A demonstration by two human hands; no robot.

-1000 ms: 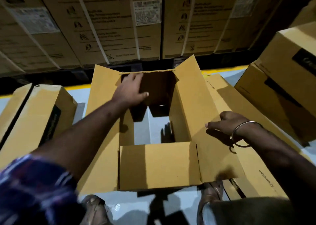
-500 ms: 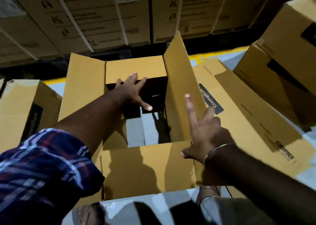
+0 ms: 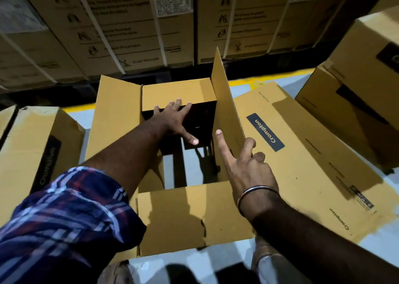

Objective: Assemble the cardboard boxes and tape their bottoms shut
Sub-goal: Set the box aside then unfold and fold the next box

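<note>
An open-ended cardboard box (image 3: 190,214) stands on the floor in front of me, and the floor shows through it. Its left flap (image 3: 116,119) lies spread outward and its near flap points toward me. My left hand (image 3: 174,119) presses with straight fingers on the far flap (image 3: 177,93), which is folded inward over the opening. My right hand (image 3: 244,167) touches the right flap (image 3: 226,115), which stands upright: the index finger lies straight on its inner face and the other fingers curl over its edge.
A flattened Crompton box (image 3: 302,154) lies on the floor to the right. Assembled boxes stand at the left (image 3: 36,150) and at the right (image 3: 367,85). Large strapped cartons (image 3: 138,24) form a wall behind. My shoes show at the bottom edge.
The far flap has been folded inward under my left hand. The right flap has swung from lying outward to upright, and my right hand moved from its outer side onto it.
</note>
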